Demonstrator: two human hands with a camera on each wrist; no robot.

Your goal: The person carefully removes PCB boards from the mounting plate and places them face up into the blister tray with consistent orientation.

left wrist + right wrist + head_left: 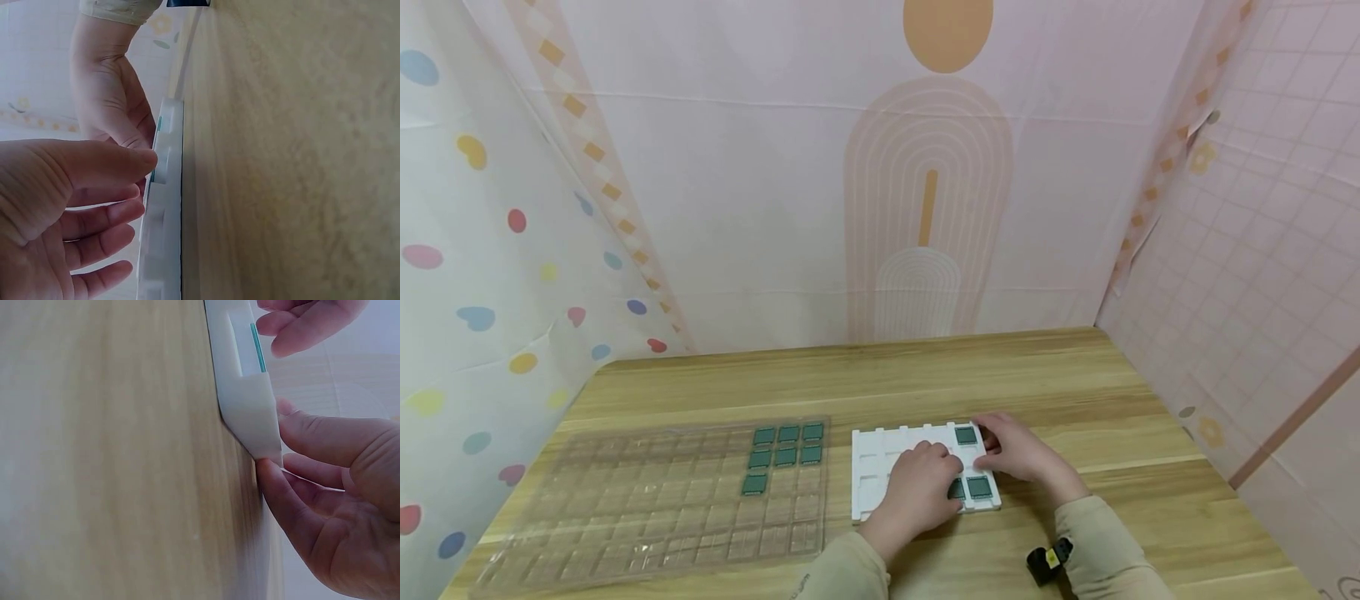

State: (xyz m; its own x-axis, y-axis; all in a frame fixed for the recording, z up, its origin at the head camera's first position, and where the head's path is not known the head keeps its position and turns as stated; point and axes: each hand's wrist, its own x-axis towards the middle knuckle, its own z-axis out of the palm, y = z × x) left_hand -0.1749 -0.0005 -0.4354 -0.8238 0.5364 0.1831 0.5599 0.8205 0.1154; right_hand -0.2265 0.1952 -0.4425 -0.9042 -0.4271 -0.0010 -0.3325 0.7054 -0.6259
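A white compartment tray [868, 475] lies on the table with square green chips in its right part. My left hand [919, 485] reaches over its middle, thumb and forefinger at either side of a green chip [956, 489] in the front row. The left wrist view shows the thumb at the tray's front edge; its other fingers are spread, and the thumb hides the forefinger. Another chip [980, 487] sits in the front right corner, a third [966, 436] at the back right. My right hand [1017, 450] pinches the tray's right end, thumb on top and forefinger [290, 503] beneath the corner.
Left of the white tray lies a large clear plastic tray [700, 500] of many pockets, with several green chips [786, 433] at its right end. A small black device [1047, 562] is by the right sleeve. Patterned cloth [760, 208] hangs behind the table.
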